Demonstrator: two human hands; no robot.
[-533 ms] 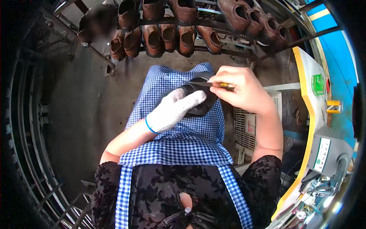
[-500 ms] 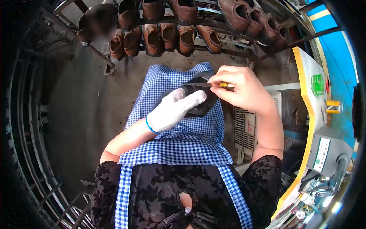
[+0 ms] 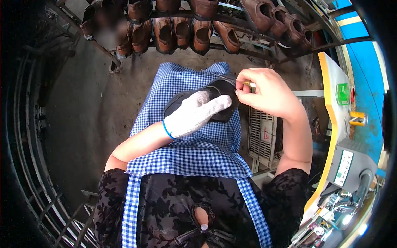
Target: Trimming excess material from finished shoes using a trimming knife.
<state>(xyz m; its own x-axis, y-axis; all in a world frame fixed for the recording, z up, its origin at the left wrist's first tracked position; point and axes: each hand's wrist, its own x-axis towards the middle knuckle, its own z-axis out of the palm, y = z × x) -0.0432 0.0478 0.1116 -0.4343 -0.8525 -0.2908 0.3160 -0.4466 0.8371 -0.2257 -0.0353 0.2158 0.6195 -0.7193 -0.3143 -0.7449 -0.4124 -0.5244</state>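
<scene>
A black shoe [image 3: 226, 88] lies across my lap on a blue-and-white checked apron [image 3: 198, 159]. Over its near side rests my left hand [image 3: 196, 109], in a white glove with a blue cuff, gripping the shoe with the thumb stretched along it. My bare right hand [image 3: 264, 89] is at the shoe's right end, fingers pinched on a small yellow-handled knife [image 3: 249, 84]. Most of the handle is hidden in the fingers, and the blade is hard to make out against the dark shoe.
Brown shoes [image 3: 165, 35] stand in rows on a metal rack [image 3: 244, 51] ahead. To my right are a pale plastic crate [image 3: 261, 134], a yellow-edged table [image 3: 331, 93] with a green container [image 3: 342, 94], and a grey machine [image 3: 349, 165]. Metal bars [image 3: 31, 144] run along the left.
My right hand has moved slightly right with the knife, whose blade showed plainly over the shoe before. My left hand keeps its grip and has shifted a little with the shoe.
</scene>
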